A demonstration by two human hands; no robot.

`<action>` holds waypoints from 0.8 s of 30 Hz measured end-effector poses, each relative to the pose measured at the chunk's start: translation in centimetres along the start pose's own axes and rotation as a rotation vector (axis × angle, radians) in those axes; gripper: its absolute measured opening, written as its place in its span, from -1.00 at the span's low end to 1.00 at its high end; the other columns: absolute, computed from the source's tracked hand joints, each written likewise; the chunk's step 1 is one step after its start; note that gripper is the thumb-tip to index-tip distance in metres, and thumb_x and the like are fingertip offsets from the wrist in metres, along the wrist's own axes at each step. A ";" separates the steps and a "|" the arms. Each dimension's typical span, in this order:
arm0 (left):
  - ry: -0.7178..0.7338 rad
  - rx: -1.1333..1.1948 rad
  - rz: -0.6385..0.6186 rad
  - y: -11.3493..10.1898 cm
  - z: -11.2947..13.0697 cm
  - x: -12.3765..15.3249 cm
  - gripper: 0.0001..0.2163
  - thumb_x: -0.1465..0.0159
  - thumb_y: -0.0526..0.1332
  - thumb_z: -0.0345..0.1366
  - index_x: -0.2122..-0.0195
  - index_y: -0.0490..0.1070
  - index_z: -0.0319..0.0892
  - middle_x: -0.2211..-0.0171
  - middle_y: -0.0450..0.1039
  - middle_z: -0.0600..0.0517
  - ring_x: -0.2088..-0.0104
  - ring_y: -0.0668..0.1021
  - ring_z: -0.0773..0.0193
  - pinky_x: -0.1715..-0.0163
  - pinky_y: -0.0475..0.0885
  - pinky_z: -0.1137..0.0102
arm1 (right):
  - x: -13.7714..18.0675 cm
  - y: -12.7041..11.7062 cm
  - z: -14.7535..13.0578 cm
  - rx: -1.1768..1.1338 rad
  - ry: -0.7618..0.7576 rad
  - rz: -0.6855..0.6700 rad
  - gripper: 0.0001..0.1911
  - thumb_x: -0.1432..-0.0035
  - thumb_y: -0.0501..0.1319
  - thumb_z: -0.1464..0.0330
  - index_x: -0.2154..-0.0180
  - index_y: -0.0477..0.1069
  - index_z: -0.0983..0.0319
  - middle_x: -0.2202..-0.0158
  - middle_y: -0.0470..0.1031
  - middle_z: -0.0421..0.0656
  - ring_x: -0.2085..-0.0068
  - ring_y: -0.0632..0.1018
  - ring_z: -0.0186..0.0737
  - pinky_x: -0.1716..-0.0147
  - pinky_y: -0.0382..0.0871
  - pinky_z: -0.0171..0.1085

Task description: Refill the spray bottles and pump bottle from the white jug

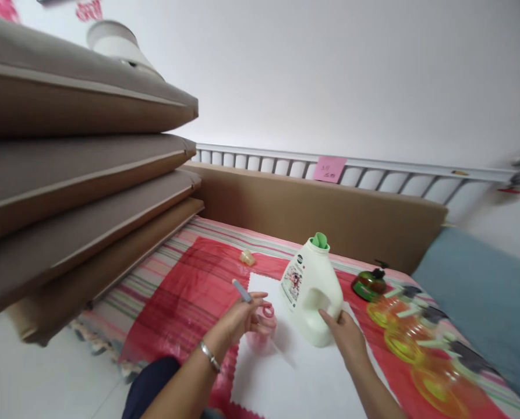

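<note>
My left hand (246, 314) pinches a long thin stick with a grey end (241, 289); its pale, thin lower part runs down toward the white sheet. Just under those fingers is a small translucent pink bottle (260, 343) with a round open mouth; whether the fingers also touch it, I cannot tell. My right hand (345, 331) grips the low handle side of a large pale-green detergent jug (310, 291). That jug leans slightly, uncapped, with a green spout in its neck. Beneath both lies a white scallop-edged sheet (286, 384).
Right of the sheet stand several yellow-orange pump bottles (402, 343) and a green-brown pump bottle (368, 285). A beige cap (247, 258) lies behind, on red plastic sheeting (176, 291). Stacked cushions (85, 163) loom at left; a brown board (307, 201) borders the back.
</note>
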State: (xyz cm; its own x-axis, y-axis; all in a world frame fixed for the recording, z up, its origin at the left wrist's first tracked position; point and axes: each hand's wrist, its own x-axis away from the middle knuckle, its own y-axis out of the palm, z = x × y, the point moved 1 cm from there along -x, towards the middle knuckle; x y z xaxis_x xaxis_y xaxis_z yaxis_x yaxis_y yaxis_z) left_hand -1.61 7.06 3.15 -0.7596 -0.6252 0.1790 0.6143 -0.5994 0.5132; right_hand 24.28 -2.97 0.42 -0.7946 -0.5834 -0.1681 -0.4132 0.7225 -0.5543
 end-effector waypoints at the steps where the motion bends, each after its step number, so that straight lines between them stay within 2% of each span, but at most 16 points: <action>1: 0.003 -0.016 0.016 0.0 -0.1 -0.1 -0.53 -0.11 0.22 -0.20 -0.02 0.18 -0.22 0.03 0.30 -0.19 0.40 0.61 0.16 0.47 0.49 0.32 | -0.1 0.2 -0.2 -0.006 0.005 -0.029 -0.49 0.28 0.21 -0.03 0.41 0.44 0.26 0.49 0.54 -0.05 0.41 0.54 0.05 0.43 0.35 -0.15; 4: 0.009 -0.051 0.063 0.1 -0.3 -0.2 -0.56 -0.11 0.20 -0.18 0.01 0.19 -0.22 0.07 0.30 -0.16 0.45 0.60 0.19 0.49 0.48 0.31 | 0.0 -0.2 -1.6 -0.043 0.005 -0.072 -0.53 0.27 0.21 -0.02 0.43 0.40 0.23 0.48 0.54 -0.08 0.40 0.53 0.01 0.45 0.33 -0.20; 7: 0.023 -0.077 0.095 0.5 -0.3 0.1 -0.58 -0.11 0.20 -0.15 0.06 0.21 -0.24 0.12 0.33 -0.16 0.48 0.59 0.20 0.49 0.48 0.29 | 1.0 -2.2 -3.4 -0.064 -0.006 -0.074 -0.58 0.19 0.18 -0.02 0.48 0.35 0.21 0.51 0.53 -0.08 0.45 0.52 -0.03 0.50 0.31 -0.22; 11: 0.035 -0.107 0.129 1.1 -0.2 0.4 -0.59 -0.10 0.22 -0.11 0.10 0.24 -0.25 0.16 0.35 -0.15 0.49 0.59 0.19 0.48 0.47 0.27 | 2.8 -6.8 -5.3 0.021 -0.017 -0.044 -0.62 0.09 0.15 -0.01 0.55 0.31 0.17 0.61 0.48 -0.10 0.57 0.46 -0.08 0.59 0.25 -0.22; 18: 0.012 -0.111 0.128 1.3 -0.6 0.0 -0.62 -0.14 0.20 -0.11 0.11 0.23 -0.22 0.20 0.39 -0.11 0.44 0.58 0.24 0.46 0.47 0.36 | 5.8 -16.5 -6.4 0.223 -0.177 -0.135 -0.51 0.09 0.15 -0.01 0.27 0.44 0.23 0.60 0.48 -0.18 0.56 0.46 -0.13 0.53 0.27 -0.24; 21: 0.001 -0.093 0.116 1.3 -0.7 -0.2 -0.65 -0.16 0.18 -0.13 0.11 0.22 -0.21 0.16 0.37 -0.10 0.43 0.58 0.27 0.46 0.47 0.39 | 7.2 -18.8 -7.1 0.296 -0.197 -0.235 -0.51 0.05 0.12 0.01 0.21 0.44 0.23 0.48 0.54 -0.16 0.58 0.45 -0.19 0.54 0.28 -0.27; 24: -0.001 -0.072 0.108 1.2 -0.9 -0.3 -0.66 -0.16 0.18 -0.13 0.11 0.22 -0.20 0.11 0.36 -0.11 0.42 0.58 0.27 0.45 0.48 0.38 | 8.3 -19.4 -8.1 0.409 -0.244 -0.330 -0.54 0.01 0.12 0.01 0.24 0.47 0.21 0.45 0.55 -0.17 0.57 0.47 -0.21 0.50 0.30 -0.28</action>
State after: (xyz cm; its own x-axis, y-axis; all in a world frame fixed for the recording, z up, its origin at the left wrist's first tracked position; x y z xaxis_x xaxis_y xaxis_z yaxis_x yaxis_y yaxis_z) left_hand -0.48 6.05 2.97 -0.6886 -0.6875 0.2308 0.7061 -0.5632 0.4291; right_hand 22.12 -18.80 16.44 -0.5077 -0.8569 -0.0891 -0.3772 0.3141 -0.8712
